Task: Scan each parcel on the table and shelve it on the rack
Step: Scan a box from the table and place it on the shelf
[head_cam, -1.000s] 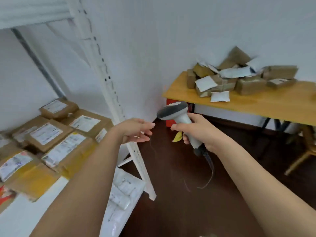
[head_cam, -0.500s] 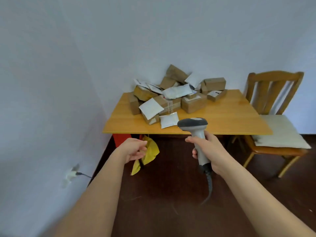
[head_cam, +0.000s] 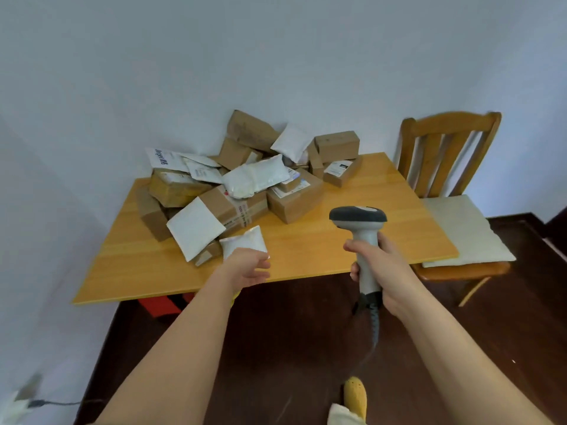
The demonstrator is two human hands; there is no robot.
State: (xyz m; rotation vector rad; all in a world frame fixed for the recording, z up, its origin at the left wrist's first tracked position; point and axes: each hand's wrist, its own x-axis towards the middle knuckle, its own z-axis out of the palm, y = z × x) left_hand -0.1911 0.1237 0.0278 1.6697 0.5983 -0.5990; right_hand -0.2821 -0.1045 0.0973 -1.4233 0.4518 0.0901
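Right hand [head_cam: 379,265]: fingers wrapped round the grip of the scanner [head_cam: 362,237], holding it upright, head pointing away toward the table [head_cam: 337,240]; its coiled cable hangs down below the fist.
Left hand [head_cam: 247,268]: reaching forward over the table's near edge, fingers loosely curled and holding nothing; it sits just below the small white pouch [head_cam: 244,242], and whether it touches the pouch is hard to tell from this angle.
Parcels [head_cam: 242,179]: a loose heap of brown boxes and white mailers on the far left part of the table, against the wall; the pouch lies at the heap's near edge, beside a larger white mailer [head_cam: 196,230] leaning on a taped box [head_cam: 236,207].
Table: light wood, bare across its right half.
Chair [head_cam: 441,167]: wooden, pale cushion on the seat, standing at the table's right end.
Floor: dark wood; a yellow shoe [head_cam: 356,397] shows at the bottom edge.
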